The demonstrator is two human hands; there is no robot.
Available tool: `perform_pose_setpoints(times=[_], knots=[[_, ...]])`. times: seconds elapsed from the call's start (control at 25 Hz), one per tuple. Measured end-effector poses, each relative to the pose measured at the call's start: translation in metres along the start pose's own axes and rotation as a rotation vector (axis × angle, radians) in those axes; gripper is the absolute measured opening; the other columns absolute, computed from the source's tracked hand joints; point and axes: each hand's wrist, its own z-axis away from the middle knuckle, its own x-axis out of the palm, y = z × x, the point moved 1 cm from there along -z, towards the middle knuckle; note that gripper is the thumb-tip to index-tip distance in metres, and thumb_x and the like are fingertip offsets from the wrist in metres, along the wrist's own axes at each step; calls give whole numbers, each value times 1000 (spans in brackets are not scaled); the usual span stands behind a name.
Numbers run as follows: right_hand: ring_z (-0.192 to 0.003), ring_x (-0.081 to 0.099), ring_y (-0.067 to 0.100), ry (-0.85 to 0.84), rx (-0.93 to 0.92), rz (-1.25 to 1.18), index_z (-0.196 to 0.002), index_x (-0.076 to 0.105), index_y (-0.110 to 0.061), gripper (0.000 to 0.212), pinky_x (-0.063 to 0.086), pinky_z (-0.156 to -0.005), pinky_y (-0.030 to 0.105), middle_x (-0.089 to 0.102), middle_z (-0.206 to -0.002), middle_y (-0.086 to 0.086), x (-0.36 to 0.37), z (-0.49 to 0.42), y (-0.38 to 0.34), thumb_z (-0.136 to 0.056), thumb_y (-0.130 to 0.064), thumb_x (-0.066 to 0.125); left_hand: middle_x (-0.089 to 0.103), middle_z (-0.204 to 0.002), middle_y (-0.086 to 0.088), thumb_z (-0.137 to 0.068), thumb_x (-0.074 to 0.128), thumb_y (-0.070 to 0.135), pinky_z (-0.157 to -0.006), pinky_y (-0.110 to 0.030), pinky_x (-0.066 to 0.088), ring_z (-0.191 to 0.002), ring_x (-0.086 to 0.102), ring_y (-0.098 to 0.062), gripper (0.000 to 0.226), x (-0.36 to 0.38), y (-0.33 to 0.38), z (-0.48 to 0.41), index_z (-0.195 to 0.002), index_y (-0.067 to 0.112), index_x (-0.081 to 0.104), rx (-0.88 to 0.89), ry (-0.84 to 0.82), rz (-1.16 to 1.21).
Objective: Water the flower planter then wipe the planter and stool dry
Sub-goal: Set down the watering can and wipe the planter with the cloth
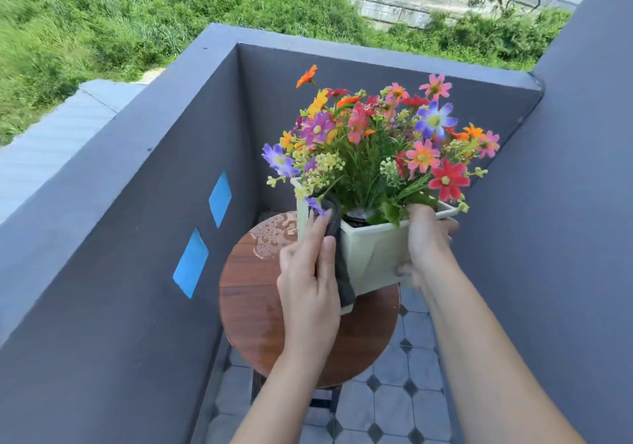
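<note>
A pale square planter (371, 255) full of colourful flowers (380, 142) is tilted above a round wooden stool (253, 299). My right hand (426, 241) grips the planter's right rim and side. My left hand (308, 272) presses a dark grey cloth (342, 272) against the planter's left face. Water drops (274, 234) lie on the far left part of the stool top.
Dark grey balcony walls (137, 238) close in on the left, the far side and the right. Two blue patches (219, 198) mark the left wall. Grey octagonal floor tiles (394, 399) lie beneath the stool. Grass and buildings lie beyond the parapet.
</note>
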Motion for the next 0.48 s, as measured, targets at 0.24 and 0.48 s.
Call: perform_pose_setpoints(times=[0.24,0.48], knots=[[-111,39,33,-82,81,-74,-133,28,-17,50,50,-90,61,31,-125,2,-15,-5,6,-90,-31,50,61,-98,-3,-99,30,38,-74,-10,27,-95,36,-6,44,23,-6,-30,-135,24,50,-144,39,-30],[-115,45,35,-159,100,-158,-133,40,-17,57,54,-73,51,38,-120,4,-20,-5,16,-83,-40,51,45,-143,0,-99,34,36,-103,-26,20,-128,22,-10,53,27,-29,-33,-148,39,18,-404,-75,105]])
